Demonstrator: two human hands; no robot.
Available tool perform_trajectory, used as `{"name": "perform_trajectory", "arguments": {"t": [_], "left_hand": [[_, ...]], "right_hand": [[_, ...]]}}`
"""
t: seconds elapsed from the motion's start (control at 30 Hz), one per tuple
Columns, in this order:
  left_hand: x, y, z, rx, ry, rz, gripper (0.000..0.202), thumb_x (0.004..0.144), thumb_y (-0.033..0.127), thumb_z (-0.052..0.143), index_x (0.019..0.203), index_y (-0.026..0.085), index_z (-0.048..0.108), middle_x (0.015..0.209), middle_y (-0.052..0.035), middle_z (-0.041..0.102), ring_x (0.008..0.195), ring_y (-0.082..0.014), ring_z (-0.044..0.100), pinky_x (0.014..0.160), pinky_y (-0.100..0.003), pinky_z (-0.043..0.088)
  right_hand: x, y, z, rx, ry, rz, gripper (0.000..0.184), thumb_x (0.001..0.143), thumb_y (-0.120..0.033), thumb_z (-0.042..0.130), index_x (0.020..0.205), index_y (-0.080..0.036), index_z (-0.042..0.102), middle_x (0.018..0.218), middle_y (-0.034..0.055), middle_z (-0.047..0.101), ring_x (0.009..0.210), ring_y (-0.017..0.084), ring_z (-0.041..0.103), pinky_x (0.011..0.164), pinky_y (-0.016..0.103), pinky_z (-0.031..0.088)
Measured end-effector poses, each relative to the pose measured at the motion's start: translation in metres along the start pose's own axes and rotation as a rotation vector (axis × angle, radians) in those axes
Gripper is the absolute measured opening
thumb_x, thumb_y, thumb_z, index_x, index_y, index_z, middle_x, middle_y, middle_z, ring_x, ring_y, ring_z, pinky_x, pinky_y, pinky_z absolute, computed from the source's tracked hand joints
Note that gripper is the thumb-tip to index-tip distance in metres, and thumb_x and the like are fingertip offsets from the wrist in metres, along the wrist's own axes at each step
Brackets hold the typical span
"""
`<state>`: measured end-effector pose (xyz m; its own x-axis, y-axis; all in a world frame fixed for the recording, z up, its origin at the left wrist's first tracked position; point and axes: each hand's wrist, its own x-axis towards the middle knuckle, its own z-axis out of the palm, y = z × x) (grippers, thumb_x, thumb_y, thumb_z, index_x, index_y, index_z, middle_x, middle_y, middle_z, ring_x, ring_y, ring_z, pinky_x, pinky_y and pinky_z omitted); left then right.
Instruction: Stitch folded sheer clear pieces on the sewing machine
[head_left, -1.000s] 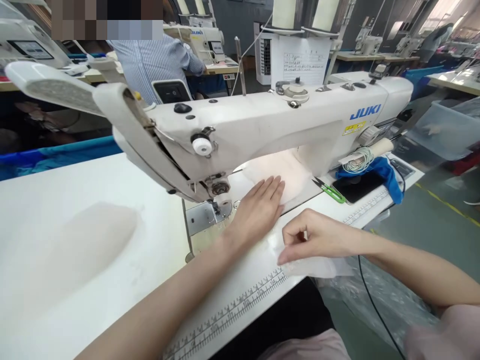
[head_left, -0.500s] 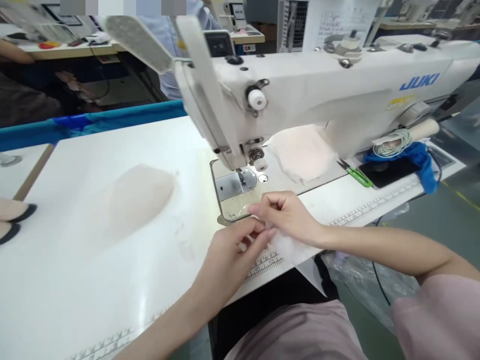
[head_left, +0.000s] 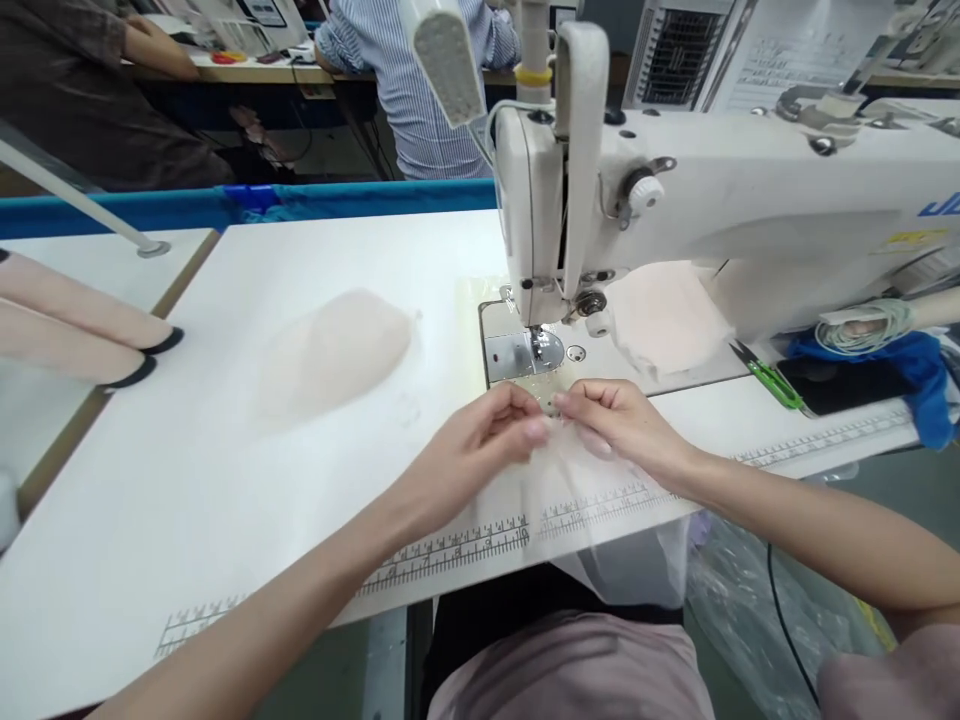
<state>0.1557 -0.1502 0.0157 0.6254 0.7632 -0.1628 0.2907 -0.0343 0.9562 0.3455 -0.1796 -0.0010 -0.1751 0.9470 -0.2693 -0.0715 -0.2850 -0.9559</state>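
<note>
A thin, sheer white fabric (head_left: 562, 480) hangs from both hands over the table's front edge toward the lap. My left hand (head_left: 499, 430) pinches its upper edge between thumb and fingers. A short gap away, my right hand (head_left: 619, 415) pinches the same edge. Both are just in front of the sewing machine's needle plate (head_left: 517, 355), below the presser foot (head_left: 537, 343). The white sewing machine (head_left: 720, 190) stands behind them. To the right of the needle lies a stack of pale pink fabric pieces (head_left: 664, 315).
A sheer beige fabric piece (head_left: 349, 345) lies flat on the white table (head_left: 247, 480). Green thread snips (head_left: 772, 380), a dark phone (head_left: 847, 385) and blue cloth (head_left: 930, 400) are at right. Two pale tubes with black ends (head_left: 82, 320) lie left. A person in a striped shirt (head_left: 431, 100) is beyond.
The view has swung left. My hands have moved slightly apart, and the sheer fabric now spreads between them, its lower part hanging over the table edge.
</note>
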Motion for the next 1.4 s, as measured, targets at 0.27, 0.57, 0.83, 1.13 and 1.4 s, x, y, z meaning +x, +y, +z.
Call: {"name": "perform_trajectory", "arguments": {"t": [0.27, 0.57, 0.83, 1.13, 1.4], "left_hand": [[0.011, -0.009, 0.014, -0.232, 0.022, -0.059, 0.039, 0.072, 0.035, 0.076, 0.096, 0.020, 0.049, 0.088, -0.0004, 0.060, 0.079, -0.0142, 0.059, 0.075, -0.033, 0.050], [0.011, -0.001, 0.022, -0.262, 0.114, -0.067, 0.022, 0.087, 0.039, 0.059, 0.081, 0.018, 0.056, 0.076, 0.0000, 0.062, 0.070, -0.0119, 0.058, 0.066, -0.026, 0.046], [0.018, 0.006, 0.008, 0.037, 0.078, 0.049, 0.024, 0.092, 0.039, 0.049, 0.077, 0.020, 0.049, 0.053, 0.0062, 0.047, 0.048, -0.0092, 0.045, 0.049, -0.023, 0.036], [0.030, -0.009, -0.006, 0.484, 0.190, 0.185, 0.014, 0.090, 0.034, 0.055, 0.086, 0.021, 0.054, 0.046, 0.0112, 0.032, 0.041, -0.0074, 0.035, 0.044, -0.020, 0.028], [0.026, -0.032, -0.007, 0.831, 0.345, 0.485, 0.022, 0.098, 0.028, 0.045, 0.104, 0.018, 0.063, 0.071, 0.0012, 0.071, 0.054, -0.0100, 0.061, 0.052, -0.020, 0.043]], "right_hand": [[0.001, -0.001, -0.002, 0.024, 0.128, -0.047, 0.038, 0.084, -0.054, 0.063, 0.068, -0.020, 0.054, 0.040, -0.0100, 0.045, 0.031, 0.003, 0.030, 0.037, 0.019, 0.024], [0.004, -0.002, -0.001, 0.089, 0.197, -0.061, 0.038, 0.087, -0.056, 0.057, 0.070, -0.022, 0.053, 0.042, -0.0097, 0.046, 0.031, 0.005, 0.023, 0.038, 0.023, 0.021], [0.024, -0.027, -0.039, -0.503, -0.213, -0.127, 0.035, 0.070, -0.042, 0.077, 0.097, -0.020, 0.069, 0.082, -0.0011, 0.065, 0.060, 0.007, 0.046, 0.054, 0.023, 0.035], [0.049, -0.034, -0.033, -0.366, -0.283, -0.004, 0.009, 0.074, -0.021, 0.072, 0.076, -0.016, 0.064, 0.051, -0.0061, 0.058, 0.047, 0.008, 0.057, 0.046, 0.019, 0.045], [0.035, 0.000, -0.026, -0.631, -0.027, -0.632, 0.003, 0.083, -0.020, 0.065, 0.086, -0.018, 0.066, 0.070, -0.0017, 0.068, 0.063, 0.010, 0.064, 0.057, 0.021, 0.053]]}}
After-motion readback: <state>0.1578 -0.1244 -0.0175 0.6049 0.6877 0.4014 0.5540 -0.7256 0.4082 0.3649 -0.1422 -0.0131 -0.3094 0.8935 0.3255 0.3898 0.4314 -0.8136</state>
